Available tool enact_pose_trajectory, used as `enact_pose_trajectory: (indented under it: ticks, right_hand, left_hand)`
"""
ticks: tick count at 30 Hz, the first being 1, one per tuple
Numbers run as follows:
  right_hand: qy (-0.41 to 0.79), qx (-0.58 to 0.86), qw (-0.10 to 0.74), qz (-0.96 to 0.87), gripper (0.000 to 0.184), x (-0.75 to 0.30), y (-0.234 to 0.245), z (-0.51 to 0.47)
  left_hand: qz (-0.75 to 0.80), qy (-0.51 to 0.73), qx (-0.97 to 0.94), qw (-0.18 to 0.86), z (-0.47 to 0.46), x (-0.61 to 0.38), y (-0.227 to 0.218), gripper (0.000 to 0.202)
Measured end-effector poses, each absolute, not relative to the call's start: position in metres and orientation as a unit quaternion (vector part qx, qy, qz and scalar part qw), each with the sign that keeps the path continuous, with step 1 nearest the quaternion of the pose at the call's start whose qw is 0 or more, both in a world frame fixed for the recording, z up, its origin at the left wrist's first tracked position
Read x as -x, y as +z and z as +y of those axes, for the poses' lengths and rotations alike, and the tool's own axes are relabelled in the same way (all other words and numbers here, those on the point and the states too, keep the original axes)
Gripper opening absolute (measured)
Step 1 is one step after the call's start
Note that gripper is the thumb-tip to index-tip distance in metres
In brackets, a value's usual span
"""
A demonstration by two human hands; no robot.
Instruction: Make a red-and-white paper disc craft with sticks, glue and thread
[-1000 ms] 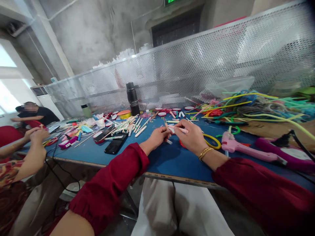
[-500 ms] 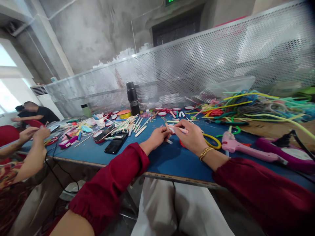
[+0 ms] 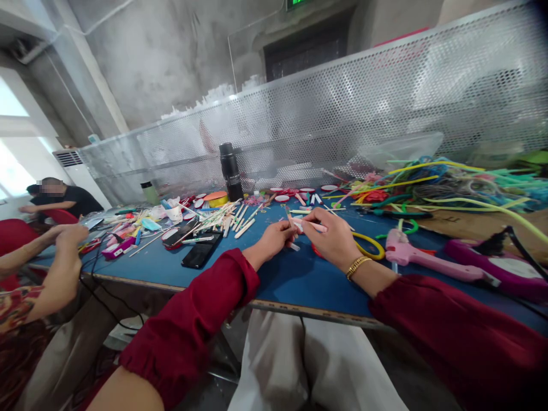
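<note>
My left hand point(image 3: 276, 238) is closed in a pinch on a thin, flat, pale strip point(image 3: 295, 247), whose ends stick out above and below the fingers. Close by on the right, my right hand point(image 3: 333, 238) grips a pale pink pen-like stick point(image 3: 317, 226), its tip pointing left at the strip. Whether the tip touches the strip I cannot tell. Both hands are just over the blue table point(image 3: 280, 279). A yellow ring point(image 3: 372, 246) lies partly behind my right hand.
A pink glue gun point(image 3: 434, 260) and a purple device point(image 3: 499, 268) lie right. Coloured pipe cleaners point(image 3: 466, 182) heap behind them. Leftward are a black phone point(image 3: 201, 252), pale sticks point(image 3: 244, 228) and a black bottle point(image 3: 231, 171). A co-worker's hands point(image 3: 71, 235) are at far left.
My hands and what they hold look almost unchanged. At far left, the co-worker's hands and arms have shifted slightly.
</note>
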State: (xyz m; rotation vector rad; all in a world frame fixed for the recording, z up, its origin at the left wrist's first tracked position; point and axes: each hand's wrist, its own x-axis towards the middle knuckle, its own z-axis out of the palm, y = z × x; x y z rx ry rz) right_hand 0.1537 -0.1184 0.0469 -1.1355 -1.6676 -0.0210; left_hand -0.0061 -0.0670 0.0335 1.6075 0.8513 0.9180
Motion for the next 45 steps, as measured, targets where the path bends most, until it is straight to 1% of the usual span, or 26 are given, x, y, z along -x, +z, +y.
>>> enact_pose_trajectory:
  ticks: [8, 24, 31, 38, 45]
  right_hand:
    - [-0.006, 0.479, 0.533, -0.698, 0.015, -0.1539, 0.0470, -0.1181]
    - [-0.007, 0.478, 0.534, -0.698, 0.017, -0.1536, 0.0467, -0.1174]
    - [-0.007, 0.477, 0.532, -0.700, 0.017, -0.1545, 0.0463, -0.1165]
    - [0.001, 0.478, 0.526, -0.703, 0.017, -0.1543, 0.0473, -0.1176]
    - [-0.003, 0.477, 0.532, -0.700, 0.017, -0.1548, 0.0456, -0.1162]
  left_hand:
    - [0.356, 0.383, -0.674, 0.521, -0.0675, 0.0056, 0.0338, 0.015]
    - [0.352, 0.383, -0.677, 0.521, -0.0681, 0.0068, 0.0332, 0.022]
    - [0.352, 0.381, -0.675, 0.524, -0.0682, 0.0066, 0.0342, 0.022]
    - [0.356, 0.375, -0.681, 0.518, -0.0660, 0.0062, 0.0329, 0.015]
    - [0.351, 0.373, -0.685, 0.519, -0.0641, 0.0066, 0.0307, 0.017]
